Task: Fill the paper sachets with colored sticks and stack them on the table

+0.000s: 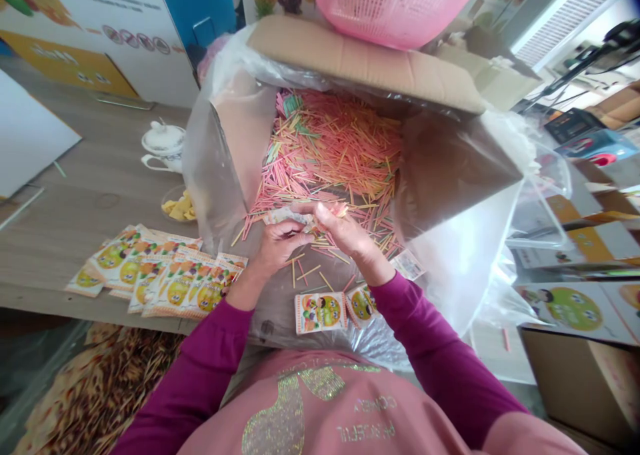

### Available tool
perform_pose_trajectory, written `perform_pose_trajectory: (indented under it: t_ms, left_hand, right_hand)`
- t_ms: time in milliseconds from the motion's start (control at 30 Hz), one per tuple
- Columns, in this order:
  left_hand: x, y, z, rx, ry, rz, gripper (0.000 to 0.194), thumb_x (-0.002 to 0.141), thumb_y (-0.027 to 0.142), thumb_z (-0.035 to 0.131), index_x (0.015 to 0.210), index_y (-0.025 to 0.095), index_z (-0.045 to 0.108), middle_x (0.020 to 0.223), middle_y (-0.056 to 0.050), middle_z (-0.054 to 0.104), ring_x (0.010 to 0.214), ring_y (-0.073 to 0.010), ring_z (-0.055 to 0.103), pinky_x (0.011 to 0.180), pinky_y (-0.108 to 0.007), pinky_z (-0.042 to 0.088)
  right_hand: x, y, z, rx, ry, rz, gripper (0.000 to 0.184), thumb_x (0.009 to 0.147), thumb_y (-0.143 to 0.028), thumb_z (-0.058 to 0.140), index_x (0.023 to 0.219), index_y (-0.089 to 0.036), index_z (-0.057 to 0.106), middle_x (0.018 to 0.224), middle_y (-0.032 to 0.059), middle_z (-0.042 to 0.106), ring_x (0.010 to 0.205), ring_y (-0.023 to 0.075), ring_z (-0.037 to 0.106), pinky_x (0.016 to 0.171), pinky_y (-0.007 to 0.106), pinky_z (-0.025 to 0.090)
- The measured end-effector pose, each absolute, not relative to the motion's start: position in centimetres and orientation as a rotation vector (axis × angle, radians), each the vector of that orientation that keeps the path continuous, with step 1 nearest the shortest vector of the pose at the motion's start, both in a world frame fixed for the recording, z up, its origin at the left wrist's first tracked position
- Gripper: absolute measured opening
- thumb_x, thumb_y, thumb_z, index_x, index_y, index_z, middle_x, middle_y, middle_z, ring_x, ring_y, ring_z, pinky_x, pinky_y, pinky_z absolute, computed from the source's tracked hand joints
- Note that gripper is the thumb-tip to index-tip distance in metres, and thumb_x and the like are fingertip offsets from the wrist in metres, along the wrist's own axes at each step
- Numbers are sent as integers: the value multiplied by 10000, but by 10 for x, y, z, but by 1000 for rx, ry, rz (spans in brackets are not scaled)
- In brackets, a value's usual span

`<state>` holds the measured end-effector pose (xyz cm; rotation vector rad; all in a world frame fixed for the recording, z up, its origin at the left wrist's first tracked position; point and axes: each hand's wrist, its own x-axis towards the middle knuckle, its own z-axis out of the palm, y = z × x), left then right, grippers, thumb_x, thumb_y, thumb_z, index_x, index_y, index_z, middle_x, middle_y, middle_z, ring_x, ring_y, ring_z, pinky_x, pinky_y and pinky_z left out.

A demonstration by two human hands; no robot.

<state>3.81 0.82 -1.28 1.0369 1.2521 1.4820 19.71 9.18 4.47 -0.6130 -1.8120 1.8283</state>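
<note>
My left hand (283, 245) holds a small printed paper sachet (287, 216) above a plastic-lined cardboard box (365, 55). Close beside it, my right hand (350, 232) pinches a few thin coloured sticks at the sachet's edge, though blur hides their exact number. A large heap of pink, orange, yellow and green wooden sticks (330, 148) fills the box in front of my hands. Loose sticks (310, 272) lie on the plastic liner (240, 155) below my wrists. Two printed sachets (320, 312) rest there, near my forearms.
A fanned row of sachets (170, 282) lies on the wooden table (95, 208) at the left, near a white lidded ceramic pot (163, 142) and a dish of yellow food (180, 208). A pink plastic basket (395, 2) sits behind the box. Cardboard cartons (585, 382) stand at the right.
</note>
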Motion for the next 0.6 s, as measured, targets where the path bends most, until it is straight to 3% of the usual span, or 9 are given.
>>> perform_pose_trajectory:
  t_ms: [100, 167, 233, 333, 467, 500, 600]
  left_hand:
    - [44, 10, -16, 824, 1095, 1515, 312, 663, 410, 1000, 858, 219, 850, 852, -8, 805, 806, -185, 732, 829, -360, 599]
    - [45, 10, -17, 703, 981, 1521, 372, 643, 443, 1018, 888, 226, 843, 900, -15, 825, 839, -205, 764, 843, -387, 625]
    - [46, 9, -15, 627, 901, 1514, 398, 630, 455, 1030, 893, 232, 832, 914, -15, 831, 842, -219, 779, 818, -401, 643]
    - [45, -1, -10, 584, 877, 1515, 413, 624, 442, 1035, 907, 230, 822, 896, -7, 821, 805, -204, 768, 792, -383, 643]
    - [49, -28, 3, 635, 956, 1439, 406, 642, 438, 1017, 899, 195, 817, 868, -12, 797, 785, -167, 731, 803, -329, 616]
    - [51, -35, 5, 666, 986, 1402, 411, 643, 427, 1013, 913, 187, 816, 881, -18, 796, 795, -170, 728, 811, -329, 614]
    - [56, -55, 8, 794, 1169, 1353, 382, 678, 389, 979, 944, 178, 805, 903, -30, 790, 829, -189, 720, 830, -344, 611]
  right_hand:
    - [196, 92, 56, -496, -1791, 1796, 880, 848, -829, 754, 1523, -271, 668, 1391, 115, 750, 1304, 305, 703, 1119, 489, 587]
    - [198, 91, 64, -504, -1755, 1691, 948, 859, -848, 722, 1620, -307, 560, 1450, 118, 715, 1309, 300, 691, 1077, 481, 611]
    - [205, 88, 70, -563, -1771, 1533, 880, 919, -842, 652, 1631, -337, 536, 1481, 110, 691, 1314, 290, 675, 1047, 463, 620]
    - [217, 78, 71, -587, -1898, 1348, 634, 971, -662, 730, 1514, -344, 659, 1402, 80, 725, 1146, 243, 707, 962, 410, 624]
    - [225, 58, 56, -552, -2062, 1133, 177, 956, -299, 792, 1126, -282, 839, 1002, 28, 819, 809, 182, 722, 815, 357, 604]
    - [224, 53, 52, -560, -2059, 1099, 121, 961, -239, 760, 1040, -271, 846, 918, 20, 818, 775, 180, 728, 794, 346, 602]
    - [220, 38, 41, -575, -1990, 1094, 177, 954, -156, 697, 909, -259, 834, 826, 10, 811, 740, 176, 748, 741, 311, 600]
